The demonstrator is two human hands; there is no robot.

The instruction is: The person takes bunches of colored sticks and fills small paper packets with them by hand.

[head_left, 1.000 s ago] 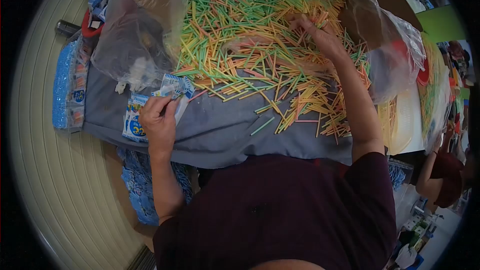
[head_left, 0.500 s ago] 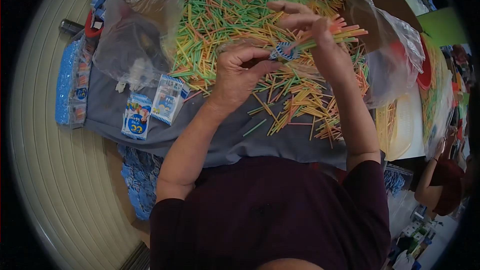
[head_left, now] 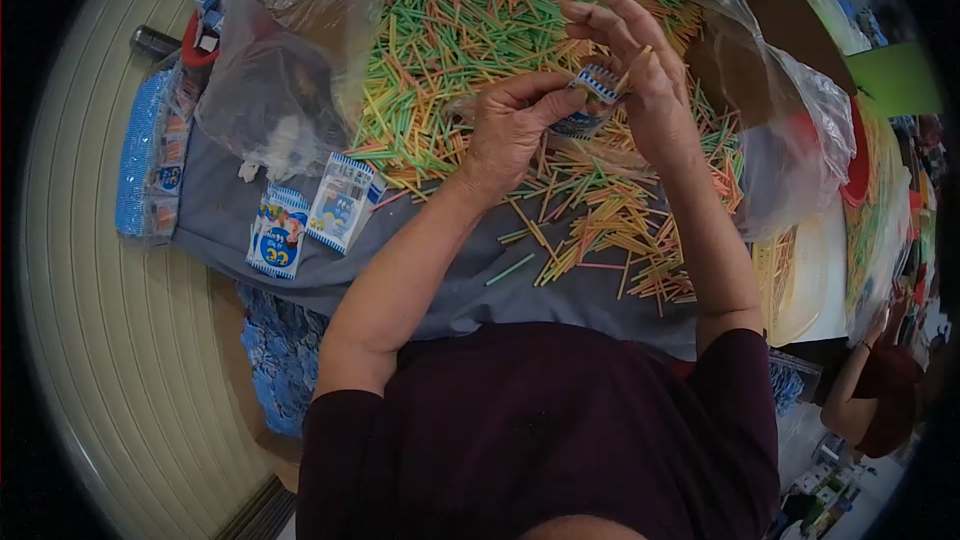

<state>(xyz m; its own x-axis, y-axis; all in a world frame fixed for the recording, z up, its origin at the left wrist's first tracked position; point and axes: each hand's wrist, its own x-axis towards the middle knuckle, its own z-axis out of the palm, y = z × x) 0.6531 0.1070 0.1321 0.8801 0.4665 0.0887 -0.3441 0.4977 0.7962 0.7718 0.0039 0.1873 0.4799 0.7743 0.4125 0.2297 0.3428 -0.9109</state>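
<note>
I'd steady the blue-and-white printed packet (head_left: 590, 110) lightly with my pinching left hand (head_left: 505, 128), right hand (head_left: 657, 105) half-spread beside it, its hold unclear.

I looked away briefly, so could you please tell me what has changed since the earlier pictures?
The left hand moved up and rightward from the cloth, bringing a packet beside the right hand. The right hand lifted from the pile of sticks; the bunch jutting from it half a second ago no longer shows, and where it went is unclear. The packets left on the cloth stayed put.
</note>
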